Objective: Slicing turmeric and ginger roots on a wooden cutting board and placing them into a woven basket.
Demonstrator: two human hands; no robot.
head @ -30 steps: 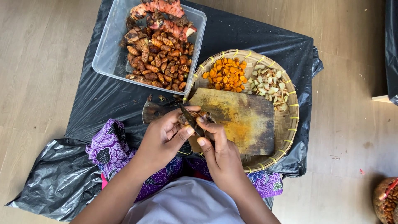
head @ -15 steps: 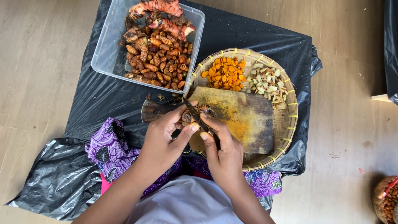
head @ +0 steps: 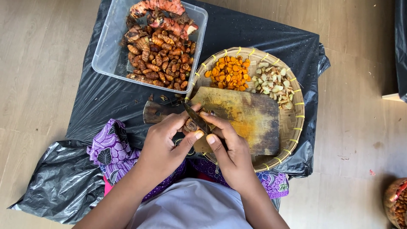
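Black plastic sheet (head: 254, 34) spread over the wooden floor (head: 38, 85), everything else on top of it. Round woven tray (head: 296, 114) sits right of centre, carrying a stained wooden cutting board (head: 246, 114), a heap of orange cut turmeric (head: 229, 74) and, just beside it, a heap of pale cut pieces (head: 273, 85). Clear plastic tub (head: 106, 51) stands at the upper left, touching the tray's rim, full of unpeeled brown roots (head: 163, 59). My lap, in purple patterned cloth (head: 110, 146), lies at the near edge of the sheet. My left hand (head: 165, 144) is closed around a small brown root piece (head: 191, 124), pinched between thumb and fingers, over the near left corner of the board. My right hand (head: 231, 152) grips a dark-bladed knife (head: 196, 118); the blade angles up to the left and rests against the root. The root sits between both hands, thumbs nearly meeting beneath it. Handle hidden in my palm.
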